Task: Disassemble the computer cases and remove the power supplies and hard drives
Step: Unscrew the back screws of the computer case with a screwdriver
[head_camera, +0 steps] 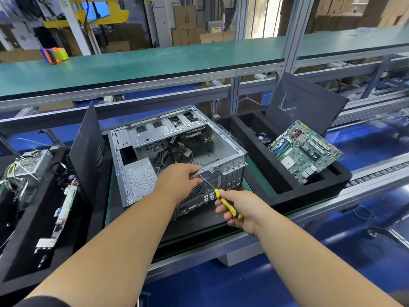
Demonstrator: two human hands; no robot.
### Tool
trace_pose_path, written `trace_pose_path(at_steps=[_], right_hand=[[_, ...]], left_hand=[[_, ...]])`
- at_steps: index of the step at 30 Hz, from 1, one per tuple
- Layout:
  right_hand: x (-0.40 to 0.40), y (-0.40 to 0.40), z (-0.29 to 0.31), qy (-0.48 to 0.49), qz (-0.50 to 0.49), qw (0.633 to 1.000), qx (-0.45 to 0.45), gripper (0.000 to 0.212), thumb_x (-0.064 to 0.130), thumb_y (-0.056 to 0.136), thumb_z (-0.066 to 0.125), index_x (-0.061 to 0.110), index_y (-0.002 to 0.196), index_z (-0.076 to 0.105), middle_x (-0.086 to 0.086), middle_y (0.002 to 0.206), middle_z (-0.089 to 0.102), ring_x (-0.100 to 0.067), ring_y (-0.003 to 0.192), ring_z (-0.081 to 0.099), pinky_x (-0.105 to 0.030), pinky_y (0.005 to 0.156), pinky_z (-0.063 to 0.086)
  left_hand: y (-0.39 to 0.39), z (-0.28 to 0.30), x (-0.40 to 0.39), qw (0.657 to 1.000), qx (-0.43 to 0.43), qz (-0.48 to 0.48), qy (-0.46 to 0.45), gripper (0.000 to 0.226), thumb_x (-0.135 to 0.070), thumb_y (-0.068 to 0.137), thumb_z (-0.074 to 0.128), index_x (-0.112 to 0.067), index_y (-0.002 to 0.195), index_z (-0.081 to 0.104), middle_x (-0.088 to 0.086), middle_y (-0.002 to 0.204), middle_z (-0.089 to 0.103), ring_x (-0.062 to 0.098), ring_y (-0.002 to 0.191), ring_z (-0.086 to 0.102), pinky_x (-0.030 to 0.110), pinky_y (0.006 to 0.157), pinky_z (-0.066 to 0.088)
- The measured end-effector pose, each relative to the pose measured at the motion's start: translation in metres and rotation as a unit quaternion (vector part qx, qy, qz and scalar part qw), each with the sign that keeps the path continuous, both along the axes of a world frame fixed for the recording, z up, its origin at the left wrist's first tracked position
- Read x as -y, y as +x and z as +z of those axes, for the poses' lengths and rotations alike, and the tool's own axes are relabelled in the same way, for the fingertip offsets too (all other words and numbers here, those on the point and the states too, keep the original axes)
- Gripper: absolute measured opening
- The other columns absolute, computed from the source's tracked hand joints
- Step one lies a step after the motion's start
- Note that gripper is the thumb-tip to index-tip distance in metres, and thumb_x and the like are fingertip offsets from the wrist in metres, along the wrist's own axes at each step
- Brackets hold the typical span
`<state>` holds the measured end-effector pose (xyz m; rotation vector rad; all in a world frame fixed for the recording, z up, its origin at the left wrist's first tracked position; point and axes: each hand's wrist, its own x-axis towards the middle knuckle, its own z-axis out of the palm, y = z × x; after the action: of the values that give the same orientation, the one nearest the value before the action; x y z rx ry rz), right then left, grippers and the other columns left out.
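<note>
Now both hands grip: left [179,178] the open grey case [177,149] (cables loose), right [238,210] the screwdriver [225,203].

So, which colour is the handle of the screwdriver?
Yellow with black; the head view shows the screwdriver in the right hand.

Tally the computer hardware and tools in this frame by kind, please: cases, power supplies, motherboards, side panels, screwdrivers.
Open grey metal computer case: 1
Silver box power supplies: 2 (one in the case, one in the left black tray)
Green motherboard: 1
Black perforated side panels: 2 (left, right)
Yellow-handled screwdriver, held in the right hand: 1
Total: 7
</note>
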<state>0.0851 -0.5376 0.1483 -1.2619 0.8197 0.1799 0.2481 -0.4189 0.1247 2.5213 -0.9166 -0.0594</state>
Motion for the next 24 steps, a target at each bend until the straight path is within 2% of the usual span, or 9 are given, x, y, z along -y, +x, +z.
trace_pose_path(at_steps=[3, 6, 9, 12, 14, 16, 18, 20, 24], right_hand=[[-0.001, 0.000, -0.005, 0.073, -0.025, 0.997, 0.015, 0.031, 0.032, 0.103, 0.051, 0.008, 0.085, 0.059, 0.002, 0.053, 0.052, -0.006, 0.034, 0.028, -0.017, 0.034, 0.023], [-0.004, 0.002, -0.008, 0.010, -0.012, 1.000, 0.026, 0.032, 0.032, 0.104, 0.047, 0.007, 0.087, 0.055, 0.004, 0.048, 0.044, -0.007, 0.033, 0.021, -0.019, 0.035, 0.017], [-0.006, 0.007, -0.008, -0.123, 0.015, 0.992, -0.008, 0.034, 0.034, 0.104, 0.045, 0.009, 0.085, 0.057, 0.004, 0.046, 0.042, -0.009, 0.031, 0.023, -0.022, 0.037, 0.020], [-0.005, 0.011, -0.010, -0.199, 0.034, 0.979, -0.015, 0.035, 0.035, 0.102, 0.046, 0.011, 0.081, 0.060, 0.003, 0.048, 0.046, -0.011, 0.039, 0.032, -0.027, 0.047, 0.026], [-0.004, 0.012, -0.012, -0.213, 0.037, 0.976, -0.017, 0.035, 0.035, 0.101, 0.046, 0.012, 0.080, 0.061, 0.004, 0.048, 0.048, -0.012, 0.043, 0.034, -0.028, 0.050, 0.027], [-0.003, 0.014, -0.013, -0.219, 0.040, 0.975, -0.020, 0.036, 0.035, 0.102, 0.046, 0.012, 0.078, 0.061, 0.005, 0.046, 0.048, -0.012, 0.042, 0.035, -0.028, 0.050, 0.027], [-0.001, 0.016, -0.013, -0.219, 0.043, 0.974, -0.021, 0.036, 0.035, 0.102, 0.046, 0.013, 0.078, 0.061, 0.006, 0.044, 0.047, -0.010, 0.039, 0.035, -0.027, 0.049, 0.027], [-0.001, 0.019, -0.013, -0.214, 0.039, 0.976, -0.019, 0.036, 0.035, 0.102, 0.047, 0.013, 0.078, 0.061, 0.007, 0.043, 0.046, -0.007, 0.034, 0.034, -0.026, 0.048, 0.027], [-0.001, 0.025, -0.012, -0.216, 0.032, 0.976, -0.007, 0.035, 0.034, 0.102, 0.048, 0.013, 0.077, 0.060, 0.006, 0.046, 0.046, -0.004, 0.030, 0.031, -0.023, 0.046, 0.027]], left_hand=[[-0.001, 0.000, 0.000, 1.000, 0.003, 0.001, -0.002, 0.043, -0.045, 0.088, 0.068, -0.039, 0.130, 0.061, -0.011, 0.128, 0.065, 0.014, 0.118, 0.058, 0.026, 0.088, 0.043], [-0.002, 0.000, -0.001, 1.000, 0.009, -0.002, -0.001, 0.042, -0.045, 0.089, 0.067, -0.039, 0.130, 0.061, -0.011, 0.128, 0.065, 0.014, 0.118, 0.058, 0.028, 0.090, 0.045], [-0.002, 0.000, 0.000, 1.000, 0.013, -0.002, -0.004, 0.040, -0.044, 0.089, 0.067, -0.037, 0.129, 0.063, -0.012, 0.126, 0.066, 0.015, 0.117, 0.059, 0.028, 0.090, 0.045], [-0.002, 0.000, 0.000, 1.000, 0.021, -0.013, -0.004, 0.039, -0.041, 0.091, 0.065, -0.036, 0.129, 0.063, -0.009, 0.124, 0.067, 0.017, 0.114, 0.060, 0.029, 0.090, 0.047], [-0.002, 0.002, -0.001, 0.999, 0.041, -0.035, 0.009, 0.034, -0.040, 0.092, 0.063, -0.034, 0.125, 0.066, -0.005, 0.113, 0.070, 0.021, 0.106, 0.062, 0.031, 0.087, 0.050], [-0.001, 0.003, -0.001, 0.996, 0.069, -0.059, 0.026, 0.021, -0.039, 0.093, 0.060, -0.028, 0.109, 0.069, -0.004, 0.093, 0.068, 0.022, 0.090, 0.062, 0.034, 0.077, 0.052], [0.001, 0.003, -0.002, 0.992, 0.092, -0.073, 0.039, 0.017, -0.038, 0.093, 0.059, -0.023, 0.093, 0.065, -0.004, 0.079, 0.061, 0.021, 0.078, 0.058, 0.035, 0.069, 0.051], [0.004, 0.004, -0.001, 0.991, 0.099, -0.079, 0.044, 0.017, -0.038, 0.093, 0.058, -0.022, 0.091, 0.063, -0.004, 0.077, 0.059, 0.021, 0.076, 0.057, 0.035, 0.067, 0.050], [0.012, 0.008, 0.003, 0.993, 0.091, -0.075, 0.026, 0.018, -0.037, 0.093, 0.060, -0.021, 0.097, 0.067, -0.002, 0.083, 0.063, 0.023, 0.086, 0.060, 0.034, 0.070, 0.050]])
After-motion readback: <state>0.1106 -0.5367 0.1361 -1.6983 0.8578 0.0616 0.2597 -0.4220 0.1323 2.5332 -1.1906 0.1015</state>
